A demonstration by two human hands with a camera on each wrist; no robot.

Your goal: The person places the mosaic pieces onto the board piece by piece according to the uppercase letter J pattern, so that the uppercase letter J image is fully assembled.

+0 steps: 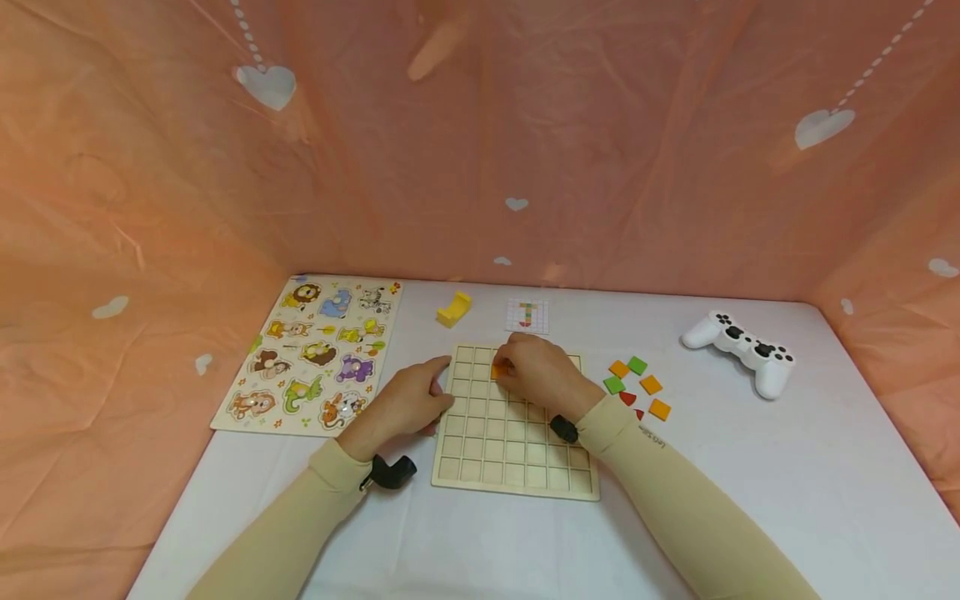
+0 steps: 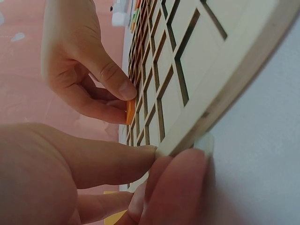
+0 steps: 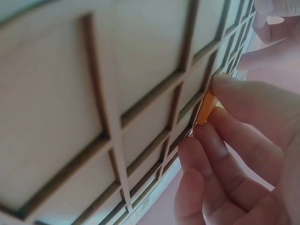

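Observation:
A wooden grid board (image 1: 474, 406) lies flat on the table, its square cells bordered by raised strips. My right hand (image 1: 538, 367) pinches an orange square tile (image 3: 206, 107) between thumb and fingers, right at the cells near the board's far edge. At the board's left side, my left hand (image 1: 408, 400) holds the rim, with the thumb (image 2: 126, 161) on the upper edge and curled fingers (image 2: 176, 187) against the side. A small pattern card (image 1: 527, 317) with a coloured hook shape lies beyond the board.
Several loose orange, green and red tiles (image 1: 651, 384) lie right of the board. A white game controller (image 1: 738, 350) is farther right. An animal puzzle board (image 1: 307, 358) lies at left, and a yellow block (image 1: 453, 309) stands behind the grid. Pink fabric (image 1: 480, 150) hangs around the table.

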